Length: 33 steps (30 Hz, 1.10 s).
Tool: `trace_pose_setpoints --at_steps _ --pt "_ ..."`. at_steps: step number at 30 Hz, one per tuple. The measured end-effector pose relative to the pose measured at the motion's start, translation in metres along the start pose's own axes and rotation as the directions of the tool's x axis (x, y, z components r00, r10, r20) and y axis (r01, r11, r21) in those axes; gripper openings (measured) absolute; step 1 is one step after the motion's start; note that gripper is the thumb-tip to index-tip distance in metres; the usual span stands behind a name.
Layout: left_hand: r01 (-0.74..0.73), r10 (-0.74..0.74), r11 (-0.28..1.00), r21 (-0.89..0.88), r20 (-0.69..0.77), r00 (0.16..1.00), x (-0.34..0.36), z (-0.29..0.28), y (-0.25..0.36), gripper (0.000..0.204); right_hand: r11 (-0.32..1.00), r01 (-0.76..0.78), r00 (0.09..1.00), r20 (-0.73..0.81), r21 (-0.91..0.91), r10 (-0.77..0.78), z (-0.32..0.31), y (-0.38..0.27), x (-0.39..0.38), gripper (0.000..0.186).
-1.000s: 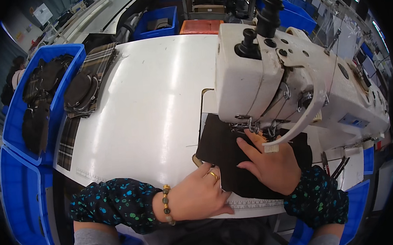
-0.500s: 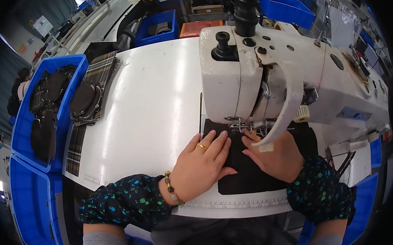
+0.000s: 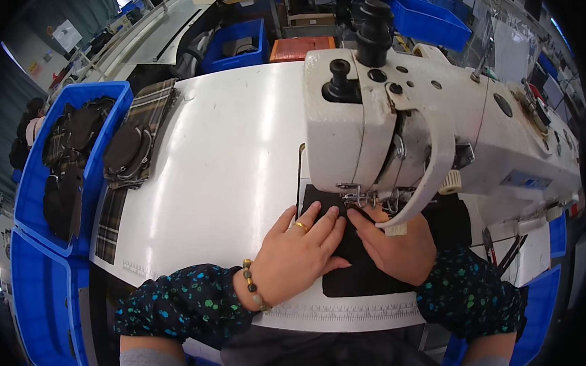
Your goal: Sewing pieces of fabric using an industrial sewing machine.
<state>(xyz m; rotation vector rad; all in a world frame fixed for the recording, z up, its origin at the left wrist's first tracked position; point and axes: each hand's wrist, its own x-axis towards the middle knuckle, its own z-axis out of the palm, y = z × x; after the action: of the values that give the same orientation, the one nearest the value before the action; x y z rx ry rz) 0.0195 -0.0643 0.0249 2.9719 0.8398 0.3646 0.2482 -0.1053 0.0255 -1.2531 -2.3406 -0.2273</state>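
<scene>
A black piece of fabric lies flat on the white sewing table, partly under the head of a white sewing machine. My left hand rests on the fabric's left part, open, palm down, fingers stretched toward the metal presser foot. Close to the foot's right side, my right hand presses on the fabric with fingers extended forward. Some of its fingers are hidden behind the machine's curved white guard. The needle itself cannot be made out.
Left of the table stands a blue bin with dark pieces. Beside it are plaid fabric pieces with a round dark pouch on top. A printed ruler strip runs along the front edge. Scissor-like tools lie at right.
My right hand has shifted slightly left, its fingertips nearer the presser foot. My left hand stays almost in place on the fabric. The whole view has tilted a little.
</scene>
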Motion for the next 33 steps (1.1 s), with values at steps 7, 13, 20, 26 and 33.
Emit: trace_pose_setpoints --at_steps 7,13,20,26,33 --pt "-0.004 0.004 1.0 0.027 -0.018 1.0 0.0 0.0005 -0.0003 0.062 0.998 -0.016 0.999 0.031 -0.057 0.018 0.0004 0.0005 0.0033 0.038" --pt "-0.004 0.004 1.0 0.025 -0.013 1.0 -0.0003 0.0004 -0.0009 0.062 0.996 -0.02 0.999 0.037 -0.083 0.023 0.0022 0.0003 0.0023 0.039" --pt "-0.007 0.007 0.999 0.046 -0.008 1.0 0.0002 -0.0004 -0.0002 0.06 0.994 -0.032 0.999 0.041 -0.107 0.036 0.0003 -0.0019 0.0046 0.04" --pt "-0.009 0.01 0.999 0.04 -0.019 1.0 0.0009 -0.0007 -0.0008 0.061 0.996 -0.025 0.999 0.021 -0.085 0.026 0.0007 -0.0027 0.0054 0.037" --pt "-0.007 0.007 0.999 0.037 -0.009 1.0 -0.0005 -0.0003 -0.0006 0.062 0.993 -0.083 0.995 0.052 -0.078 0.087 0.0032 -0.0025 -0.0004 0.038"
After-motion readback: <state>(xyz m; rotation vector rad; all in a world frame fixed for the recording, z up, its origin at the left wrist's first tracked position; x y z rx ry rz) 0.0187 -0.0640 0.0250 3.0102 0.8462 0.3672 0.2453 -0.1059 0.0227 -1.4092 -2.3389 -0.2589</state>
